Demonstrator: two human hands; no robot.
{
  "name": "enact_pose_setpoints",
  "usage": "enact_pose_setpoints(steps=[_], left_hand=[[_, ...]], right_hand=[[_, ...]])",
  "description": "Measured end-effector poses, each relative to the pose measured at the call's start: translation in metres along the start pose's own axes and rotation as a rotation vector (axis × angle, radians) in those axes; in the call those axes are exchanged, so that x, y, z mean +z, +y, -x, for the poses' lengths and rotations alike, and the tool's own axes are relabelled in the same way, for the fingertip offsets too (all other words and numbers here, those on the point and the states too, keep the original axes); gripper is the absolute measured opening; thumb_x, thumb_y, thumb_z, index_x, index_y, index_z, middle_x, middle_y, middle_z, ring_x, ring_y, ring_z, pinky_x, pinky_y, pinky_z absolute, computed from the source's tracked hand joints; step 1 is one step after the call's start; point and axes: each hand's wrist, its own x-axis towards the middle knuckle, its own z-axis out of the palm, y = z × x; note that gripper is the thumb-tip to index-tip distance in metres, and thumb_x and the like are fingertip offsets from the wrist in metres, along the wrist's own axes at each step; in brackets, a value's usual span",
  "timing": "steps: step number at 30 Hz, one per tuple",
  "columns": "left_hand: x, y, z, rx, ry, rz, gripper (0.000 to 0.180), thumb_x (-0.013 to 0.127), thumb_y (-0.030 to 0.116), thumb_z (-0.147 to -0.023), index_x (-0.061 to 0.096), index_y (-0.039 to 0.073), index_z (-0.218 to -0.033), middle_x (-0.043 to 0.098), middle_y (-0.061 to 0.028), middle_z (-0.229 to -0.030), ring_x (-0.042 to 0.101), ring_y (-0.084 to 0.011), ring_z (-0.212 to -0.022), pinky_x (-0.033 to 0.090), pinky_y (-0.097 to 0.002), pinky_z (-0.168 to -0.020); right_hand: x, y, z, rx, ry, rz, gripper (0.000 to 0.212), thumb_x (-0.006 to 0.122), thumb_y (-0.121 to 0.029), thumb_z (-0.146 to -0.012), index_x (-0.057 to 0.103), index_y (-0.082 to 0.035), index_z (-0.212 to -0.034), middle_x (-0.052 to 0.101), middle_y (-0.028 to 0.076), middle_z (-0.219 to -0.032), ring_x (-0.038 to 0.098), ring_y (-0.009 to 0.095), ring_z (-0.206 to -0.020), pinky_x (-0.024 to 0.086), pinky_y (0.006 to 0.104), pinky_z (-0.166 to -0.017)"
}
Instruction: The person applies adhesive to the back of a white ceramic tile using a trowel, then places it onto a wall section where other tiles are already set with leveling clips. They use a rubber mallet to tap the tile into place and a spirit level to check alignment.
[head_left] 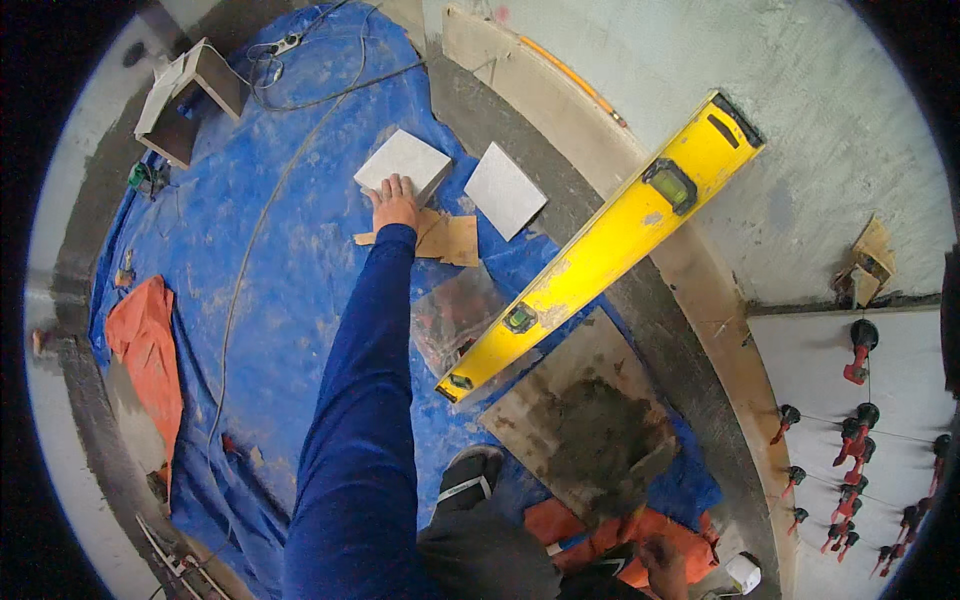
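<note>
My left hand (396,206), at the end of a blue sleeve, reaches far out over the blue sheet. Its fingers lie stretched and flat on the near edge of a pale stack of tiles (407,160). Just below the hand lies a torn piece of brown cardboard (450,238). To the right of the stack sits a single pale grey tile (506,190). What looks like my right hand (662,560) is low at the right, dark and blurred, beside orange cloth (690,545); its fingers cannot be made out.
A yellow spirit level (600,255) slants from the floor across to the right wall. Wet mortar (605,445) covers part of a board (535,425) near my feet. Cables (262,200) cross the blue sheet (310,230). Red-and-black tile levelling clamps (858,435) sit on the right wall.
</note>
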Motion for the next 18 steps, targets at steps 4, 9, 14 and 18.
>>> enact_pose_setpoints(steps=[4,9,14,18], left_hand=[[0.006,-0.021,-0.003,0.129,0.044,0.005,0.054,0.055,0.012,-0.096,0.047,0.007,-0.149,0.047,-0.0150,-0.157,0.046,-0.0356,-0.144,0.043,-0.0515,-0.114],[-0.014,-0.040,0.007,0.222,-0.003,0.024,0.047,0.054,0.006,-0.094,0.052,0.005,-0.141,0.051,-0.0154,-0.151,0.055,-0.0335,-0.134,0.057,-0.0433,-0.098],[-0.010,-0.069,0.009,-0.254,0.117,0.722,0.050,0.075,0.024,-0.088,0.064,0.002,-0.132,0.069,-0.0175,-0.131,0.064,-0.0368,-0.124,0.056,-0.0471,-0.098],[0.008,-0.064,0.003,-0.620,-0.100,0.721,0.060,0.088,0.049,-0.074,0.079,0.002,-0.109,0.076,-0.0208,-0.114,0.075,-0.0350,-0.100,0.058,-0.0441,-0.094]], right_hand=[[-0.001,-0.008,0.005,0.016,-0.006,-0.013,0.030,0.070,-0.021,-0.097,0.070,0.000,-0.119,0.074,0.018,-0.107,0.072,0.032,-0.098,0.056,0.0426,-0.084],[-0.004,-0.021,0.005,0.086,-0.018,-0.101,0.029,0.073,-0.015,-0.094,0.070,0.001,-0.118,0.075,0.015,-0.106,0.073,0.028,-0.096,0.057,0.0391,-0.085],[0.003,-0.004,0.003,-0.052,0.032,-0.046,0.028,0.072,-0.016,-0.094,0.069,0.002,-0.116,0.075,0.017,-0.104,0.073,0.030,-0.095,0.057,0.0406,-0.084],[0.002,0.019,0.004,-0.070,-0.010,0.110,0.034,0.069,-0.031,-0.099,0.071,-0.002,-0.118,0.075,0.023,-0.105,0.071,0.041,-0.098,0.054,0.0515,-0.079]])
